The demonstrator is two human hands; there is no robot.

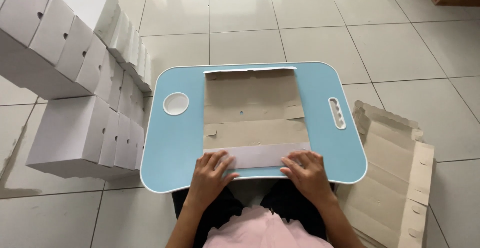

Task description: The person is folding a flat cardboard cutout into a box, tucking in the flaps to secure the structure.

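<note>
A flat, unfolded cardboard box blank (252, 113), brown side up, lies on a light blue lap table (175, 143). Its near flap (257, 154) is folded over and shows its white side. My left hand (212, 173) presses flat on the left end of that white flap, fingers spread. Pressing the flap's right end is my right hand (305, 170), also flat with fingers apart. Neither hand grips anything.
Stacks of folded white boxes (75, 78) stand on the tiled floor to the left. A pile of flat cardboard blanks (395, 178) lies on the floor at the right. The table has a round cup recess (176, 103) and a slot (337, 113).
</note>
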